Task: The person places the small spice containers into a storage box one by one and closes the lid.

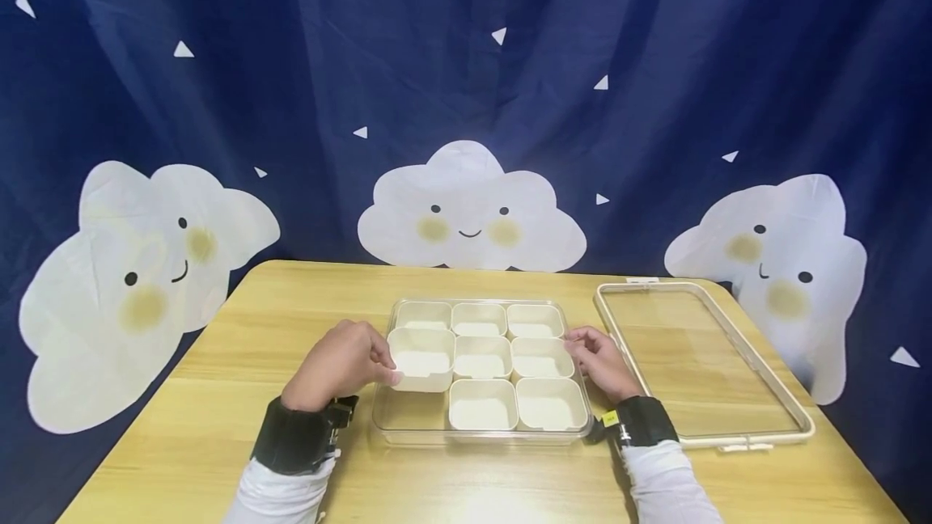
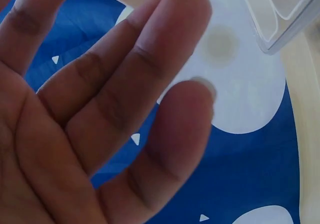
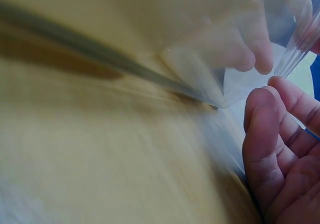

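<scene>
A cream plastic cup [image 1: 421, 360] is pinched at its left side by my left hand [image 1: 342, 364]. It sits tilted and higher than the cups around it, over the left part of a clear plastic box [image 1: 408, 419]. Several matching cream cups [image 1: 483, 405] stand in rows in the box, and its front left corner shows bare bottom. My right hand [image 1: 603, 362] grips the box's right rim beside the middle row. In the right wrist view, the fingertips [image 3: 262, 103] meet at the clear wall's edge. The left wrist view shows fingers [image 2: 175, 18] below a cream edge.
A clear lid [image 1: 699, 362] with a cream frame lies on the wooden table [image 1: 291, 297], right of the box. Behind the table hangs a dark blue curtain [image 1: 437, 63] with white smiling clouds.
</scene>
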The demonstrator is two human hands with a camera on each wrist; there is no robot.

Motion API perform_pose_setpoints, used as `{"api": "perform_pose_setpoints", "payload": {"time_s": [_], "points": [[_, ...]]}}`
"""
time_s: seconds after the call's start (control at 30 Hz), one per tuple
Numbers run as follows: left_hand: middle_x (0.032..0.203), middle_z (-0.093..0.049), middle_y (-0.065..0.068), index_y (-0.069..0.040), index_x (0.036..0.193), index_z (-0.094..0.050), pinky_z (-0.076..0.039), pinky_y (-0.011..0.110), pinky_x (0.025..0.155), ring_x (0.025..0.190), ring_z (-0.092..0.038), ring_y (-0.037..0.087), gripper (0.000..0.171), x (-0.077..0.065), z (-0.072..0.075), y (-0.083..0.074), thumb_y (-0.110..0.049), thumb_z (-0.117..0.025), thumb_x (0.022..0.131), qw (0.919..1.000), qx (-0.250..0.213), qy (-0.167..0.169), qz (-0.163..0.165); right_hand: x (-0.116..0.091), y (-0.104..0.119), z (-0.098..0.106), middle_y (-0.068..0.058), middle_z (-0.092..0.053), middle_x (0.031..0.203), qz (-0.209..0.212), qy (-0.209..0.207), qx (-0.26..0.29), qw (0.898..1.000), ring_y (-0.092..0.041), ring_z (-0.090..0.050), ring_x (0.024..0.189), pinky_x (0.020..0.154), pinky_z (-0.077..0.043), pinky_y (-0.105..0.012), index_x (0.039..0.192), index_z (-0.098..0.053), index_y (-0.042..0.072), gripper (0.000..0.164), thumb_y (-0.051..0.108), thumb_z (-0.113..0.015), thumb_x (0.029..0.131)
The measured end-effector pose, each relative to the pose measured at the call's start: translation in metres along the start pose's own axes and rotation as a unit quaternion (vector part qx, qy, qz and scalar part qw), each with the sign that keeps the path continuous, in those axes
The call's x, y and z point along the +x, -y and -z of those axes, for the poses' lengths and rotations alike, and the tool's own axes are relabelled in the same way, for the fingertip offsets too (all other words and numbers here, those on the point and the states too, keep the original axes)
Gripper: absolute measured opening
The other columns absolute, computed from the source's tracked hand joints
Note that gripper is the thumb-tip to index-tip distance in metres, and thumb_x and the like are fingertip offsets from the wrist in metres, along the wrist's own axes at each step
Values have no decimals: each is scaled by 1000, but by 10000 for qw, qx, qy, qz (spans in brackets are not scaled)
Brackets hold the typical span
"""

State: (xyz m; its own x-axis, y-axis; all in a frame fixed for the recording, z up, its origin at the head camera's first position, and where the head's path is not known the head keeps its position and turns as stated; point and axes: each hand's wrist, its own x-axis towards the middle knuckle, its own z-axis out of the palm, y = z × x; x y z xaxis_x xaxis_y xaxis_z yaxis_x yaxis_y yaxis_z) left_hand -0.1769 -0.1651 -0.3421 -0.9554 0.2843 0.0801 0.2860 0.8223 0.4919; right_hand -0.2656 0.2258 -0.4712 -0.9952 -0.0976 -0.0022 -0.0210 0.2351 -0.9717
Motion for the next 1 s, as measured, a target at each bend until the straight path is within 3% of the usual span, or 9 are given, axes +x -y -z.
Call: {"api": "perform_pose_setpoints", "payload": {"time_s": [0.3,0.73,1.0], "points": [[60,-55,-13,-23,52,-63,-43,30,57,62,-48,10,30,-3,0,-5,-15,-89,62,9990,311,292,146,0,-3,-2,-6,-60,91,49,-72,-108,9999,-17,-58,68,58,-49,-27,111,-57,-5,25,12,-62,92],[63,-53,-16,-23,48,-59,-43,30,55,64,-50,11,33,-7,3,-8,-21,-90,62,9950,662,739,129,-2,-1,-1,-6,-62,93,94,-27,13,10000,-16,-59,73,61,-50,-27,114,-56,-8,27,8,-60,93],[52,-52,-11,-21,48,-59,-41,29,49,58,-48,13,34,-6,-2,-9,-18,-90,61,9902,717,1095,489,-2,1,-1,-6,-61,92,29,-51,-57,10000,-16,-58,73,61,-50,-27,113,-56,-8,27,10,-61,93]]}}
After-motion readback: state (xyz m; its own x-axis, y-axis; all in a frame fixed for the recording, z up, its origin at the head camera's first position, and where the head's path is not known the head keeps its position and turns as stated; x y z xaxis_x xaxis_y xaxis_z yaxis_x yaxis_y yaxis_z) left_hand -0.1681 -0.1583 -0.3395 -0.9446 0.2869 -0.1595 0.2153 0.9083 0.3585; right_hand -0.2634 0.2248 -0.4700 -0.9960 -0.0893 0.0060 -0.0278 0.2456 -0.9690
